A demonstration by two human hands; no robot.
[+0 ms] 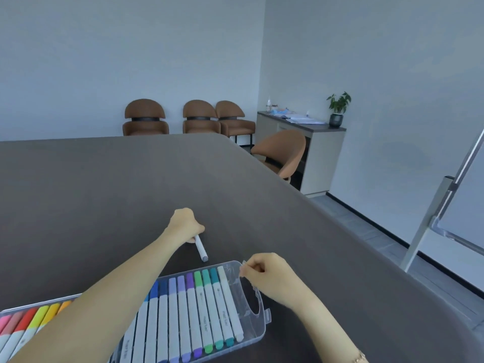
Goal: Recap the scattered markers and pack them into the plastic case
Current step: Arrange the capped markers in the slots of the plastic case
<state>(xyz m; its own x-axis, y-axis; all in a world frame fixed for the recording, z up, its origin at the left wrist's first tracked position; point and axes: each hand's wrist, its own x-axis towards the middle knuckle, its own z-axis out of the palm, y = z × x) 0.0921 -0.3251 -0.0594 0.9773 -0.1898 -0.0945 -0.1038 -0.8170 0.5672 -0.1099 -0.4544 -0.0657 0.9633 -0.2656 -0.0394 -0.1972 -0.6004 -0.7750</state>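
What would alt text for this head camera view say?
A person's left hand grips a white marker lying on a dark table, while the right hand pinches the corner of a clear plastic case filled with colourful markers.

walls [131,48]: plain pale grey-white, meeting at a corner | surface [131,179]: dark brown, broad, rounded far corner | chairs [144,117]: three brown against back wall, a fourth [282,150] at the surface's right edge | sideboard [317,148]: pale, dark top, papers, potted plant [338,108] | floor [366,226]: grey, dark skirting | whiteboard stand [445,213]: far right
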